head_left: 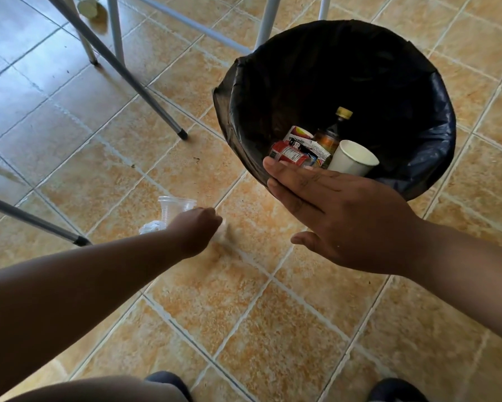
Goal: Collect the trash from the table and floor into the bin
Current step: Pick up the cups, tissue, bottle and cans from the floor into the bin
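Observation:
A round bin [435, 91] lined with a black bag stands on the tiled floor at the upper right. Inside lie a white paper cup [355, 161], a red carton [291, 153] and a brown bottle [331, 134]. My right hand [345, 216] hovers flat and open over the bin's near rim, holding nothing. My left hand [196, 227] reaches down to the floor with its fingers curled, and a blurred pale scrap [223, 230] shows at its thumb side. Just behind that hand are a clear plastic cup [174, 206] and a crumpled white wad [150, 227].
Metal table and chair legs [145, 91] slant across the upper left, and another leg ends at a black foot [80, 240] left of the cup. My shoes [394, 390] show at the bottom edge.

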